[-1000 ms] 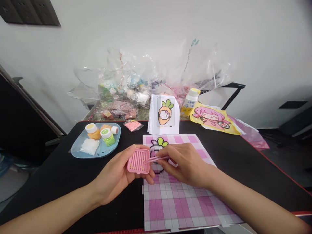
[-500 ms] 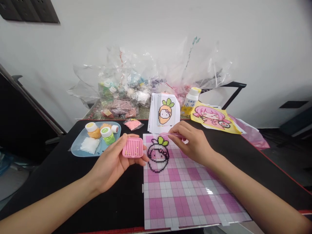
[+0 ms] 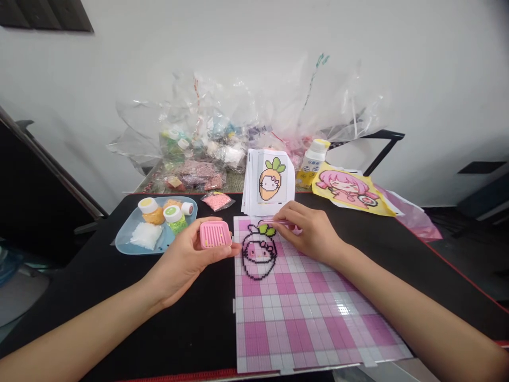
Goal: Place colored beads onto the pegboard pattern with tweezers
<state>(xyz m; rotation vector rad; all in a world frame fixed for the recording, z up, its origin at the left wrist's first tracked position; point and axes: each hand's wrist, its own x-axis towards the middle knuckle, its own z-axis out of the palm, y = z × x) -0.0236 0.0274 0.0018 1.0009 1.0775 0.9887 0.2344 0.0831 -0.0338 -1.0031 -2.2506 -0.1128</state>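
A small pink ridged tray (image 3: pixel 215 235) with a few yellowish beads in it is held in my left hand (image 3: pixel 191 260), left of the pegboard. My right hand (image 3: pixel 308 231) pinches thin pink tweezers (image 3: pixel 267 221) over the top of the bead design. The pegboard (image 3: pixel 294 318) has a pink and white checked look. On it, black beads (image 3: pixel 258 276) outline a carrot shape with a face inside, and green beads (image 3: pixel 267 230) fill two leaves. Behind the board stands a printed pattern sheet (image 3: pixel 272 180) showing an orange carrot figure.
At left, a blue tray (image 3: pixel 123 241) holds bead jars (image 3: pixel 175 219) and a white bead bag (image 3: pixel 146 235). A pink bead packet (image 3: pixel 218 201) lies beside it. Behind are plastic bags (image 3: pixel 199 172), a white bottle (image 3: pixel 316 159) and a yellow picture sheet (image 3: pixel 345 191).
The tweezers' tip has moved slightly lower, onto the leaf area. My left thumb has come down along the front of the small pink tray, which is tilted differently. The view has shifted slightly.
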